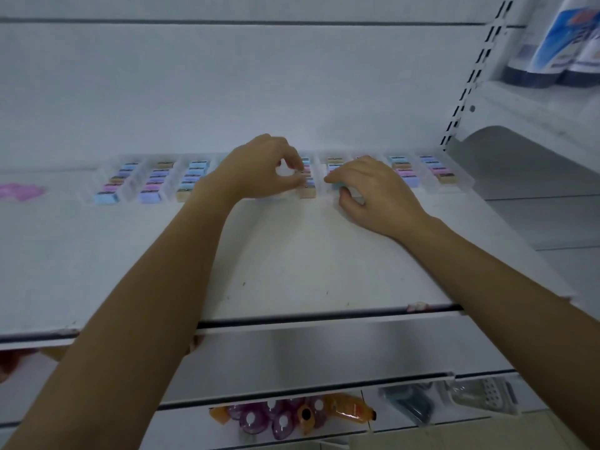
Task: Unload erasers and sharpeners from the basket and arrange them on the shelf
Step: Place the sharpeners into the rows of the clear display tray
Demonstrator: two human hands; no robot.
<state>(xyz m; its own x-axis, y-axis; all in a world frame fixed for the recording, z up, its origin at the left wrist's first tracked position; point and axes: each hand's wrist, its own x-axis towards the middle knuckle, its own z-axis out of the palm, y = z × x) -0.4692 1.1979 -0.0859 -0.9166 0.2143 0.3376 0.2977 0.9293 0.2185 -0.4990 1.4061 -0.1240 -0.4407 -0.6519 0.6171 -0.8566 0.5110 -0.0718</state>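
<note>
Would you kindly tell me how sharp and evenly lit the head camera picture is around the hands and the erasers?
Head view: dim, bluish, even light, no glare; soft, so the eraser rows show colours but no readable print; the left hand and right hand are clearest, though their fingertips blur into the erasers; the bottles top right are smeared; the shelf edge bows from lens distortion.
</note>
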